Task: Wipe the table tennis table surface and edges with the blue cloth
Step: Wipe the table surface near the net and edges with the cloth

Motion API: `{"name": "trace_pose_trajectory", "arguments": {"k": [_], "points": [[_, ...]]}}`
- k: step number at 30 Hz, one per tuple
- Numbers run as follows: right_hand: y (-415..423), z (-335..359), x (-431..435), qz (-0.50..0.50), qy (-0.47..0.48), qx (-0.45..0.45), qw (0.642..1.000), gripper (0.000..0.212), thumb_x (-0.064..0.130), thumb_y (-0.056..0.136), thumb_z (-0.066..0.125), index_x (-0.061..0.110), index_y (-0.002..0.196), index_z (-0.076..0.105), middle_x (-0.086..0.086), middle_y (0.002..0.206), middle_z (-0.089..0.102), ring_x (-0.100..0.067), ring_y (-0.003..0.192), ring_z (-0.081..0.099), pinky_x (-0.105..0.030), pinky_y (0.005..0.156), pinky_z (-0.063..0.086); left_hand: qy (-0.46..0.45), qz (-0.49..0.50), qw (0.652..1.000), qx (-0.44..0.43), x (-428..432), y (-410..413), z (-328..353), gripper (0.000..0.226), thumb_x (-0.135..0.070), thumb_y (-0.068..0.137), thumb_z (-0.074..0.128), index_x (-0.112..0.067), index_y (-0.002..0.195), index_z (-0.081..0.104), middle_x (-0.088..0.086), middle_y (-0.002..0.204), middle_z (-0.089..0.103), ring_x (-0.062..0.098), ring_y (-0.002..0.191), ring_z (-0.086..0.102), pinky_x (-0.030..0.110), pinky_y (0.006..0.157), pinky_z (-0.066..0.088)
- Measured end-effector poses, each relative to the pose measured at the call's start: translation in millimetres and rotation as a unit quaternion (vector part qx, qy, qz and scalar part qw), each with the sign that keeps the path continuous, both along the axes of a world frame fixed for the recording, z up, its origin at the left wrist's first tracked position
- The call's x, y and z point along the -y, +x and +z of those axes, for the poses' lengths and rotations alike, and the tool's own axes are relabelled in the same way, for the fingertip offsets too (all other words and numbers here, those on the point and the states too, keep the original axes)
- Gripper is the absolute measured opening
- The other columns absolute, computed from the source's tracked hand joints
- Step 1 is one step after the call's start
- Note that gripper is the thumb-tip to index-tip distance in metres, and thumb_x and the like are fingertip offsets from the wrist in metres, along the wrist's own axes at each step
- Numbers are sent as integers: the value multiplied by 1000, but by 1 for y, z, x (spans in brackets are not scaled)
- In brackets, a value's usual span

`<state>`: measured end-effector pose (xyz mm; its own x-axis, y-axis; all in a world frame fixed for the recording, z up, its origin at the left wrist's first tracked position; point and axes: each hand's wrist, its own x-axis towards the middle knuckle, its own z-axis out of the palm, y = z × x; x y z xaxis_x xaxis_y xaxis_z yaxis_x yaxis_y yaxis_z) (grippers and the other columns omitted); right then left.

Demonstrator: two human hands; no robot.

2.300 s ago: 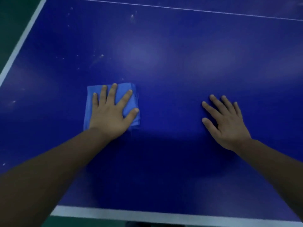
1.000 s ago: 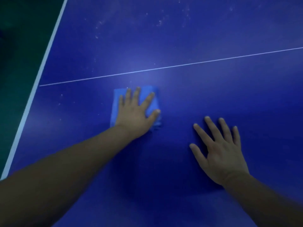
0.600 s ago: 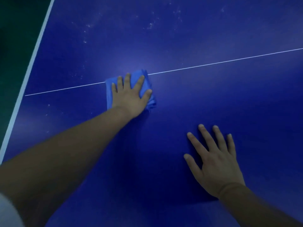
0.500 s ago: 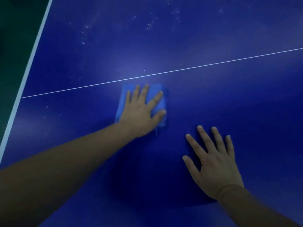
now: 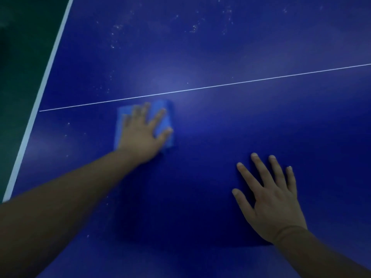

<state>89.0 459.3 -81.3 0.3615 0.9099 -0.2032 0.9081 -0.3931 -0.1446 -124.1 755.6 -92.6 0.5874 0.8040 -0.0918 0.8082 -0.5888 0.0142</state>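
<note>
A folded blue cloth (image 5: 163,122) lies flat on the dark blue table tennis table (image 5: 230,127), just below the thin white centre line (image 5: 241,82). My left hand (image 5: 143,133) presses on the cloth with spread, straight fingers and hides most of it; hand and cloth are motion-blurred. My right hand (image 5: 269,199) rests flat on the bare table to the right and nearer me, fingers spread, holding nothing.
The table's white left edge stripe (image 5: 38,97) runs diagonally at the left, with dark green floor (image 5: 22,47) beyond it. White dust specks (image 5: 192,27) dot the surface beyond the centre line, and a few (image 5: 67,129) lie left of the cloth.
My left hand has slid the cloth back and forth near the centre line; since half a second ago it sits slightly left and close under the line. My right hand has stayed planted.
</note>
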Motion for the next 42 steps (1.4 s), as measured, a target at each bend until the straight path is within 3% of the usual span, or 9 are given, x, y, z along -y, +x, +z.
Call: {"name": "trace_pose_trajectory", "arguments": {"k": [2,4,10,15,17,24,29,35,42], "points": [[0,0,0,-2,6,-1,1000,67,68,96,22,36,155,30,1,166,19,-33,154,10,-61,121,8,-19,178,984,-16,-38,-19,8,75,-76,94,18,-40,159,15,10,169,8,37,154,6,61,121,7],[0,-1,0,2,3,0,1000,66,67,97,23,36,155,30,1,166,19,-33,154,8,-60,122,8,-28,198,980,-6,-33,-14,9,74,-75,94,17,-40,160,13,10,169,5,38,154,3,61,121,4],[-1,2,-1,0,1,1,1000,68,68,96,19,38,157,27,3,167,16,-31,155,4,-59,123,5,-16,-200,979,39,102,4,0,71,-73,95,24,-37,155,35,10,165,25,39,151,20,61,118,13],[0,0,-1,-3,10,1,1000,69,69,96,18,39,157,25,3,167,15,-30,155,3,-57,123,1,-48,126,991,-19,-16,-26,16,83,-79,87,14,-39,159,18,7,169,8,35,154,5,60,121,6],[1,0,-1,-7,15,1,1000,68,69,96,19,38,156,27,3,167,16,-31,155,4,-57,123,2,-44,156,987,-17,-20,-37,17,81,-79,89,13,-40,159,15,7,169,4,34,154,2,60,121,5],[-3,3,-2,-10,7,3,1000,70,69,94,16,40,157,24,4,168,12,-29,155,0,-56,123,0,-11,-149,987,53,179,-37,-1,68,-72,97,26,-39,157,28,9,167,19,37,154,11,60,121,9],[-3,3,-2,-19,19,-4,1000,71,71,94,18,39,157,25,-1,169,5,-29,155,-1,-54,124,-1,-24,-135,990,42,132,-6,5,71,-73,92,27,-40,154,34,10,165,24,38,152,18,60,120,12],[-5,0,1,-95,24,-1,995,79,75,92,16,33,159,20,-6,169,-7,-35,153,-11,-55,123,-8,-39,1,999,-12,105,55,8,78,-77,87,3,-45,158,6,5,169,-2,33,154,-6,57,122,-5],[-6,-3,0,-124,7,15,992,74,61,98,21,22,160,14,-15,168,-2,-44,151,-8,-61,121,-4,-45,-252,965,49,216,5,1,67,-73,97,28,-46,157,18,6,169,9,33,156,2,59,122,5]]}}
